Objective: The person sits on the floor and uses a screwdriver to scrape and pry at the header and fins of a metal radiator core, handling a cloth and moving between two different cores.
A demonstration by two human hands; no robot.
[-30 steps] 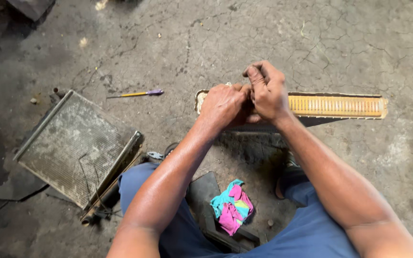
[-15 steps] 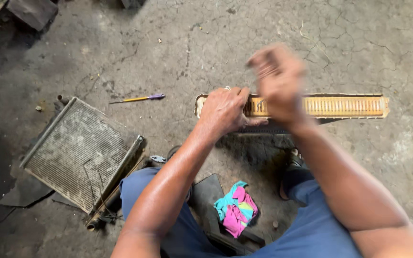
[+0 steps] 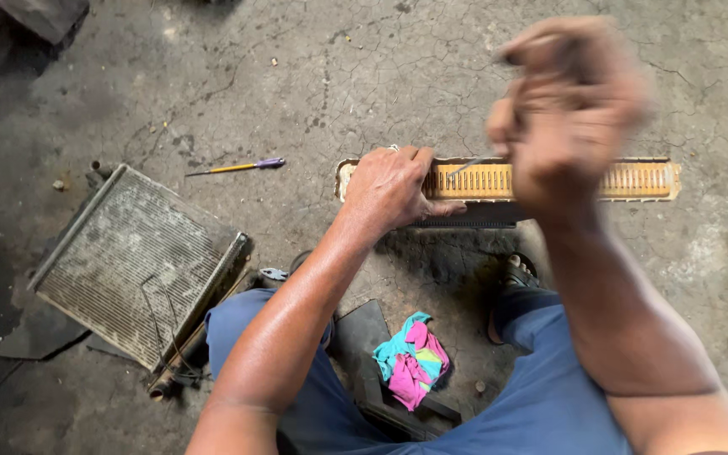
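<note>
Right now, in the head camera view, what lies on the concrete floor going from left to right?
Grey finned metal radiator core → yellow-handled screwdriver with purple tip → bunched pink and turquoise cloth → long yellowish slotted metal radiator tank plate, its left end under the left hand.

soft even daylight, dim shadowed left edge, heavy motion blur on the raised right hand [image 3: 570, 118]

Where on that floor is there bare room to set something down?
Bare concrete lies beyond the long yellow slotted part and between the screwdriver and its left end. It is crowded near the knees: radiator, colourful rag, dark plate.
</note>
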